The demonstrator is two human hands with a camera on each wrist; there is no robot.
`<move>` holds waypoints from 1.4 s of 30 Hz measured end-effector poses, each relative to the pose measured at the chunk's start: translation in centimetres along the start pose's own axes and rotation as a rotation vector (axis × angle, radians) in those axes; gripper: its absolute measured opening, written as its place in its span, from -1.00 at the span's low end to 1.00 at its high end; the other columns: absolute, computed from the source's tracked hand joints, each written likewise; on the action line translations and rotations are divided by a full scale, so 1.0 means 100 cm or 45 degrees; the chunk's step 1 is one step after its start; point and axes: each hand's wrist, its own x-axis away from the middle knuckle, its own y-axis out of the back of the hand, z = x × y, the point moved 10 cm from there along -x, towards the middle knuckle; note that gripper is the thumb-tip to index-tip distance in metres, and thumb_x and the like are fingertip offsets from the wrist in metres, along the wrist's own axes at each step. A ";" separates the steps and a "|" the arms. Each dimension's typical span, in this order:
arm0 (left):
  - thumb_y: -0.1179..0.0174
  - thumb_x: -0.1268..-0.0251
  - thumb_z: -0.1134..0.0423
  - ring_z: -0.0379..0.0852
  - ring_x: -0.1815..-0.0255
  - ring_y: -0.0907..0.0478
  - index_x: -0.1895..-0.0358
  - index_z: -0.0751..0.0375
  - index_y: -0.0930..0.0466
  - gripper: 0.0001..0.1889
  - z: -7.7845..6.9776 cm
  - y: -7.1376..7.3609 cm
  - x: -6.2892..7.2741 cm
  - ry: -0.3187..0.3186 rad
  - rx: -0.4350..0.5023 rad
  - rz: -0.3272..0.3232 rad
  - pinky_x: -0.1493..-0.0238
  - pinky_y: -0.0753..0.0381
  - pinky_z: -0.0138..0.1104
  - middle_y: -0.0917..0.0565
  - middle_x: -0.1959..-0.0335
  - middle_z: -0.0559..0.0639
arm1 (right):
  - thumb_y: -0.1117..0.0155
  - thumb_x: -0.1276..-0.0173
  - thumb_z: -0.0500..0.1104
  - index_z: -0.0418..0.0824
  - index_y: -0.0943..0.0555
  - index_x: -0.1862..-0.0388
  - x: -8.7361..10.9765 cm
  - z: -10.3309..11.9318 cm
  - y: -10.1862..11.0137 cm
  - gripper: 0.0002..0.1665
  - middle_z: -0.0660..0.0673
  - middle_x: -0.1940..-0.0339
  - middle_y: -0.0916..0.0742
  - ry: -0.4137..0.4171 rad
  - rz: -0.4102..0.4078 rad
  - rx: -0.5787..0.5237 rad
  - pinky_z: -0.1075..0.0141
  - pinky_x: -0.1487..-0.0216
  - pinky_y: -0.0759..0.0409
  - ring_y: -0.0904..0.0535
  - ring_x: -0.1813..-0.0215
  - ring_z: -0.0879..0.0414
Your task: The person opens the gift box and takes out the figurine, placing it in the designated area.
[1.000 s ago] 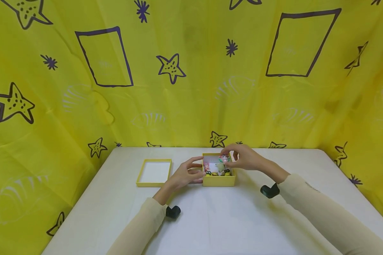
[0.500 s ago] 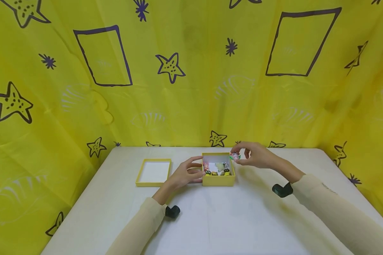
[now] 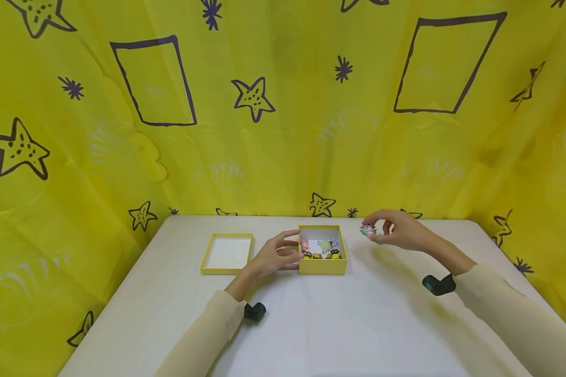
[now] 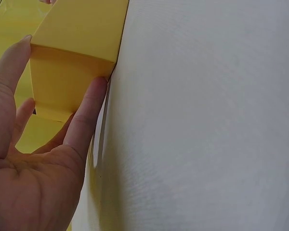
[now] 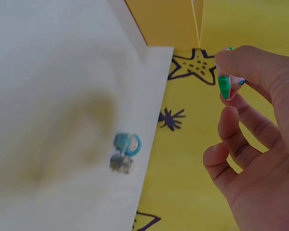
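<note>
A small pink-and-green figurine [image 3: 368, 230] is pinched between the thumb and fingertips of my right hand [image 3: 402, 230], above the table to the right of the box. My left hand [image 3: 270, 258] rests against the left side of the open yellow box [image 3: 323, 267]. In the left wrist view its thumb touches the box's upper corner, and a fingertip [image 4: 99, 85] presses low on that side. Inside the box lie a pale figurine [image 3: 324, 245], a pink figurine [image 3: 304, 245] and several yellow-and-black figurines [image 3: 335, 255] along the near wall.
A shallow yellow lid [image 3: 220, 272] with a white inside lies left of the box. In the right wrist view, a blue-hooded figurine [image 5: 127, 143] and a greyish figurine [image 5: 122, 164] stand on the white table [image 3: 283, 324], hidden in the head view. A yellow curtain [image 3: 283, 157] hangs behind.
My right hand has lifted the pink-and-green figurine from the box's right part and carried it out to the right, past the rim. The left hand and the box have stayed in place.
</note>
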 end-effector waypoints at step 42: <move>-0.35 -0.39 0.34 0.14 -0.23 -0.59 -0.60 0.07 -0.22 -0.23 0.002 0.000 0.000 0.038 -0.027 -0.015 -0.04 -0.75 -0.11 -0.43 -0.39 0.30 | -0.53 -0.31 -0.14 -0.14 -0.70 -0.10 0.054 -0.080 0.004 -0.61 -0.14 0.04 -0.75 -0.085 -0.064 0.012 0.37 0.49 -0.52 -0.53 0.39 0.21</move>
